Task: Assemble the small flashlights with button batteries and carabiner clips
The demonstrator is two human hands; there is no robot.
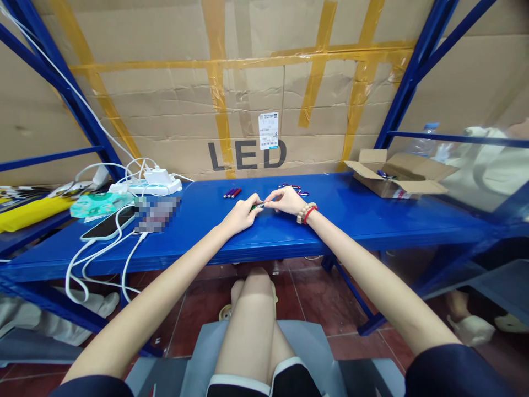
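Note:
My left hand (pixel 243 213) and my right hand (pixel 286 200) meet over the blue shelf (pixel 372 215), both pinched on a small green pen-like object (pixel 258 207) held between them. The left fingers grip its near end, the right fingers its far end. A beaded bracelet with a red band (pixel 307 213) sits on my right wrist. Just behind the hands lie a few small purple and red sticks (pixel 232 193) and some coloured pieces (pixel 291 187), partly hidden by my right hand.
A phone (pixel 108 226) on a white cable, a white power strip with chargers (pixel 155 184) and a teal pouch (pixel 97 204) lie at the left. An open cardboard box (pixel 397 175) stands at the right. A taped cardboard wall marked LED (pixel 247 155) backs the shelf.

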